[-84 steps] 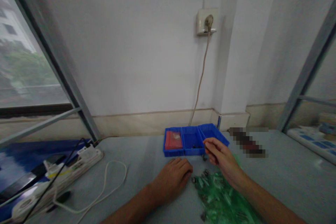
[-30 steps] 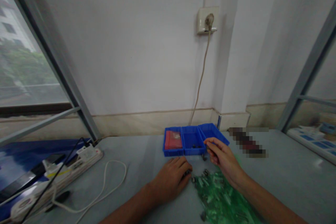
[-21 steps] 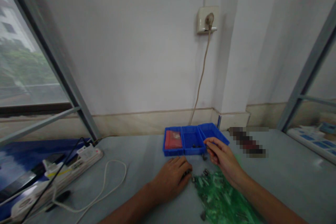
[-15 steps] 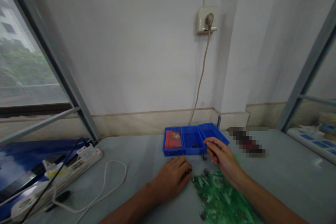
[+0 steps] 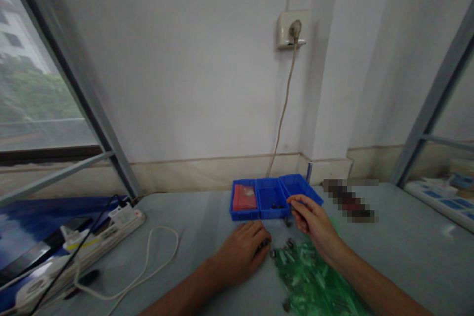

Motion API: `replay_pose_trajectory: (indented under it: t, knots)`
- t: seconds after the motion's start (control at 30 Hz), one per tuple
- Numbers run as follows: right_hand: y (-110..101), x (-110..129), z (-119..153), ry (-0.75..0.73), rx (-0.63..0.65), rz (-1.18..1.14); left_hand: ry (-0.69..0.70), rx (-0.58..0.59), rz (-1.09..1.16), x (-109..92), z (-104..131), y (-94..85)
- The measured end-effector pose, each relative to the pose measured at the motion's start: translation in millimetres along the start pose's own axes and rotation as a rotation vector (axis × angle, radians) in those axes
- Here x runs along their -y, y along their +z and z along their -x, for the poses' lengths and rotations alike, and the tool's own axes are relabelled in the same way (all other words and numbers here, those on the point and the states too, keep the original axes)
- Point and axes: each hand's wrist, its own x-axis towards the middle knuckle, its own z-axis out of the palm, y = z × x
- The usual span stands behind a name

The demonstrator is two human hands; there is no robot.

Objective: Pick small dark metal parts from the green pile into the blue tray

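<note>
My left hand (image 5: pixel 244 252) rests on the table, fingers curled round a small dark metal part (image 5: pixel 263 244) that shows between thumb and forefinger. My right hand (image 5: pixel 313 222) is raised at the front of the blue bins, its thumb and fingertips pinched together; what they hold, if anything, is too small to make out. Under the right wrist lies a green plastic bag (image 5: pixel 314 281) with shiny pieces in it. Small metal parts (image 5: pixel 290 243) lie at its upper edge, and another loose part (image 5: pixel 288 221) sits near the middle bin (image 5: pixel 270 190), which has a few dark bits inside.
The left bin (image 5: pixel 244 215) contains a red packet (image 5: pixel 244 197); the right bin (image 5: pixel 299 185) stands angled beside the middle one. On the left are a power strip (image 5: pixel 92 252) and a white cable (image 5: pixel 148 247). A blurred-out object (image 5: pixel 350 201) lies at the right.
</note>
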Motion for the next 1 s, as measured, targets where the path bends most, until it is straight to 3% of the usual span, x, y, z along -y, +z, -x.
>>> replay_pose_trajectory:
  t: [1.0]
  knots:
    - [-0.8, 0.6, 0.5, -0.045, -0.016, -0.018, -0.006, 0.016, -0.008, -0.6, 0.7, -0.3]
